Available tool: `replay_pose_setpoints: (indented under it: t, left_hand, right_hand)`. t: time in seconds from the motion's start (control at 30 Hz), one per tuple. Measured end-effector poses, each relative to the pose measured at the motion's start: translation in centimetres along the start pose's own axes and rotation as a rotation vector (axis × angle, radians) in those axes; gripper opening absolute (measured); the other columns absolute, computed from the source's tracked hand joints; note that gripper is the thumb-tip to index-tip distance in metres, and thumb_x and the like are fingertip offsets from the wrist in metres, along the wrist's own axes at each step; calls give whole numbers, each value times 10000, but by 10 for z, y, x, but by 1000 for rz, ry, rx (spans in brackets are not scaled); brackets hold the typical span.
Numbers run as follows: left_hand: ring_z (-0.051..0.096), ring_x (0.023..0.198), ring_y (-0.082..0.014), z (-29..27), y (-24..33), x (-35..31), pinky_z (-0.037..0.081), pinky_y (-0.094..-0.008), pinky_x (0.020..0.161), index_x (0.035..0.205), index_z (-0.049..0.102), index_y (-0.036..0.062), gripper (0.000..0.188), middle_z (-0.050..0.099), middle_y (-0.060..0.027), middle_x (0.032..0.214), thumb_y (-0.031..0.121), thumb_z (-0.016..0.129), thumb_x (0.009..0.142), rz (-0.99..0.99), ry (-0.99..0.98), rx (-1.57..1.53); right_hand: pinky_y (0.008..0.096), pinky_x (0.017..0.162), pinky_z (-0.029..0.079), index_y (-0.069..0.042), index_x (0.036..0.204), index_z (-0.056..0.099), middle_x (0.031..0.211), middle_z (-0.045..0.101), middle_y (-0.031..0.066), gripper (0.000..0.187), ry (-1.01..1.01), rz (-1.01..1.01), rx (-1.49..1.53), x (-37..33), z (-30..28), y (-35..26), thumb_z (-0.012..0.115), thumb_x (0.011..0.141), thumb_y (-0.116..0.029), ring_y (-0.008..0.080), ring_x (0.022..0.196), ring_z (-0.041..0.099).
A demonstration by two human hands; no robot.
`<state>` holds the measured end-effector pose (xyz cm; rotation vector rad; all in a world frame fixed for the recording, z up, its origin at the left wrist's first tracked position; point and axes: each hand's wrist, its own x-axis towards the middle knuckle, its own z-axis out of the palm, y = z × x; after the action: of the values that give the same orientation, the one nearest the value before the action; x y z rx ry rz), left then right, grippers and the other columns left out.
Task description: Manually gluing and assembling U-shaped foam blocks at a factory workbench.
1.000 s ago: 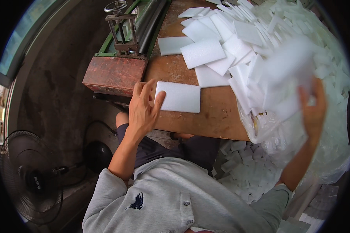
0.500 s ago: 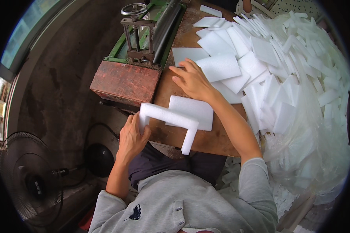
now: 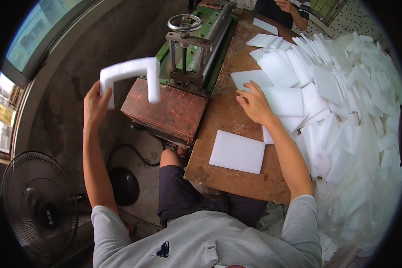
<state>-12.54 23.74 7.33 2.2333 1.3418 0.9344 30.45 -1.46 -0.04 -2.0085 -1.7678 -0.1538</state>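
My left hand (image 3: 96, 106) grips one leg of a white U-shaped foam piece (image 3: 131, 69), held up in the air left of the machine. The piece's other leg hangs down over the wooden block. My right hand (image 3: 256, 103) hovers by the near edge of a foam sheet pile, fingers apart and holding nothing that I can see. Just beyond its fingertips lies a flat white foam sheet (image 3: 250, 78). One rectangular foam sheet (image 3: 237, 152) rests by itself on the brown wooden table (image 3: 200, 154), close to my body.
A green machine with a metal handwheel (image 3: 184, 23) and a reddish wooden block (image 3: 165, 103) stands along the table's left. Foam sheets heap up at right, with clear plastic film (image 3: 357, 196). A floor fan (image 3: 40, 205) stands at left. Another person's hand (image 3: 286, 6) shows at the back.
My left hand has carried the U-shaped foam piece up and left, off the table area, uncovering the single sheet. My view has shifted; the right hand remains near the pile. The other person shows more.
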Motion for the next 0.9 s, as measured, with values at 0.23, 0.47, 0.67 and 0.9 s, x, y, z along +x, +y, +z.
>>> replay_pose_setpoints:
  t: [0.23,0.47,0.67,0.9]
  left_hand:
    - [708,842,-235,73,-25,136,540,-386,765,1143,704,42,402,729,-161,927,326,679,860,-37,-163,83]
    - [713,893,-340,141,-10,168,538,-435,808,1157,682,19,429,718,-220,937,327,664,860,118,-260,136]
    - [682,960,-403,187,8,170,535,-451,829,1108,697,33,329,701,-251,1017,241,652,857,388,-315,94]
    - [654,816,-232,216,48,139,509,-398,729,998,650,-16,329,682,-147,875,304,620,925,338,-458,-220]
  right_hand:
    - [362,821,553,3,1163,688,1076,675,189,289,-65,218,464,16,-4,-4,627,971,-204,295,936,673]
    - [355,749,555,26,1115,695,925,710,188,287,37,242,485,46,21,3,669,928,-190,280,828,697]
    - [348,694,544,49,959,710,800,714,173,334,9,389,486,104,40,-10,679,925,-281,264,713,700]
    - [454,733,555,62,820,704,785,701,248,413,40,491,193,122,56,3,719,823,-351,367,754,706]
